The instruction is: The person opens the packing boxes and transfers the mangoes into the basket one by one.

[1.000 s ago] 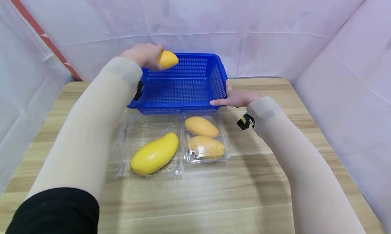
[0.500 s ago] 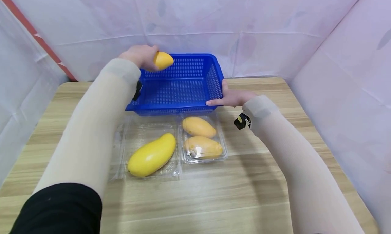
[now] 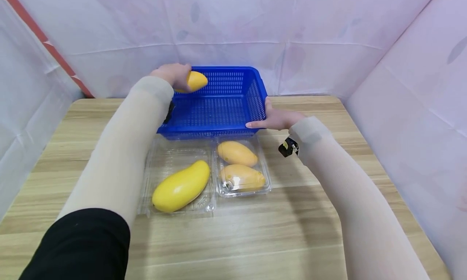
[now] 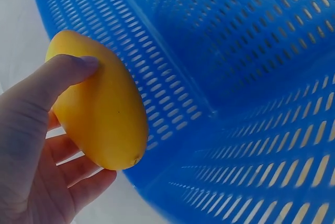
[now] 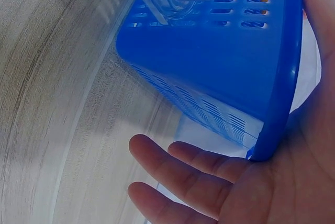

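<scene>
My left hand (image 3: 174, 76) grips a yellow-orange mango (image 4: 102, 103) over the left end of a blue perforated plastic basket (image 3: 215, 111). Its thumb lies across the mango's upper side, with the other fingers beneath. In the left wrist view the mango is close to the slotted basket wall (image 4: 162, 82). My right hand (image 3: 279, 117) rests against the basket's near right corner, thumb along the front rim. Extended fingers (image 5: 183, 177) show outside the basket in the right wrist view, the palm against the rim.
Before the basket, a clear plastic tray (image 3: 173, 156) holds a large yellow mango (image 3: 182, 186). Beside it, a clear clamshell box (image 3: 263, 166) contains two paler mangoes (image 3: 237, 153). White cloth (image 3: 233, 20) hangs behind and beside the wooden table (image 3: 233, 239).
My left hand has come down slightly with the mango, lower over the basket's left end. The right hand stays at the basket's corner; the head view has shifted a little.
</scene>
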`<state>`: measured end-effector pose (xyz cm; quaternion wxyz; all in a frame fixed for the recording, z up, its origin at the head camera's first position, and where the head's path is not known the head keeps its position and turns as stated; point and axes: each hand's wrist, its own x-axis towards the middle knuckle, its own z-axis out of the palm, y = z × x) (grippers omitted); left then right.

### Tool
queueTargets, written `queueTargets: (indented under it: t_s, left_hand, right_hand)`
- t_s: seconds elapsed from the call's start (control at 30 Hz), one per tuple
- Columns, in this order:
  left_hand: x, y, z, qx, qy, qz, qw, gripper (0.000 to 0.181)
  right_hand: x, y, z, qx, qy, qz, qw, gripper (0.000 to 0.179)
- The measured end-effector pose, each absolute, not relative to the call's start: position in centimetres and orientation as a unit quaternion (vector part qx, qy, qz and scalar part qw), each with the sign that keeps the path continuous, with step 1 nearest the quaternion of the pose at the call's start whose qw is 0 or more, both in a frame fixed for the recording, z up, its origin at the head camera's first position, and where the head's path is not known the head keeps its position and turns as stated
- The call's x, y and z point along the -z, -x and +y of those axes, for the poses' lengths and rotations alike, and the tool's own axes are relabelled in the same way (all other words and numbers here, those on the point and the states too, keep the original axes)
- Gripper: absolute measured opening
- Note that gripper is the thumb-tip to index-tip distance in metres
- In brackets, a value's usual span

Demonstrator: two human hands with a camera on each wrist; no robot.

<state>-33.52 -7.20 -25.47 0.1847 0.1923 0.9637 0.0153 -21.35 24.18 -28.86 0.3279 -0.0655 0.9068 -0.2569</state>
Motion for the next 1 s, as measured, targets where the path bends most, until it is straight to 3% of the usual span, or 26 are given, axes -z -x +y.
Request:
queueTargets:
  t_s: [0.77,1.0]
  left_hand:
    - [28.3,34.1,-7.9,-0.024,-0.135,0.965,0.222,0.066]
    - [28.6,34.2,-7.6,-0.023,-0.120,0.961,0.246,0.071]
  right_hand:
    - [29.1,21.7,24.4,0.248,0.067,0.909,0.328,0.131]
    - [27.3,20.5,23.6,0.280,0.073,0.898,0.331,0.114]
